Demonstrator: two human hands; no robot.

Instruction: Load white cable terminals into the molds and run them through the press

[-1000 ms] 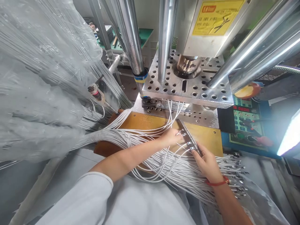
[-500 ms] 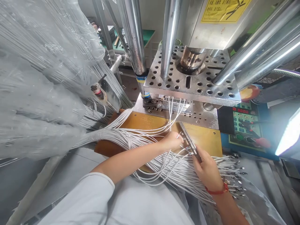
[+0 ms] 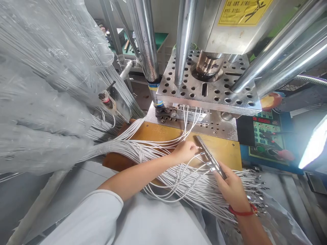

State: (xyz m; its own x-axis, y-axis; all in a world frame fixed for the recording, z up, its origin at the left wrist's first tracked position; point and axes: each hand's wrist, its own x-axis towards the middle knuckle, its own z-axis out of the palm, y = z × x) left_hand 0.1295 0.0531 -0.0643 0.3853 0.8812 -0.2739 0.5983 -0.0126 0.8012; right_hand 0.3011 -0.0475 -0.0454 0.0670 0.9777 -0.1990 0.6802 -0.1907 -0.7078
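Observation:
A narrow slotted metal bar (image 3: 207,152) slants over the brass-coloured plate, and my right hand (image 3: 231,186) grips its near end, closed between thumb and fingers. White cables with small metal ends (image 3: 209,164) meet the bar's left edge. My left hand (image 3: 185,151) is closed in a pinch at the bar's upper left side, on the end of a white cable; its tip is mostly hidden by the fingers. Under both forearms lies a thick bundle of white cables (image 3: 189,183), its metal ends (image 3: 258,185) fanned out at the right.
Ahead stands a press with a perforated steel plate (image 3: 204,98) and steel columns (image 3: 186,44). Several cables run into a metal die (image 3: 194,115) beneath it. Plastic-wrapped cable bundles (image 3: 46,102) hang at left. A control panel (image 3: 267,131) and a bright lamp (image 3: 315,143) are at right.
My right hand and the bar have shifted slightly right and toward me. My left fingers remain pinched beside the bar, and the cable ends along its edge show more clearly.

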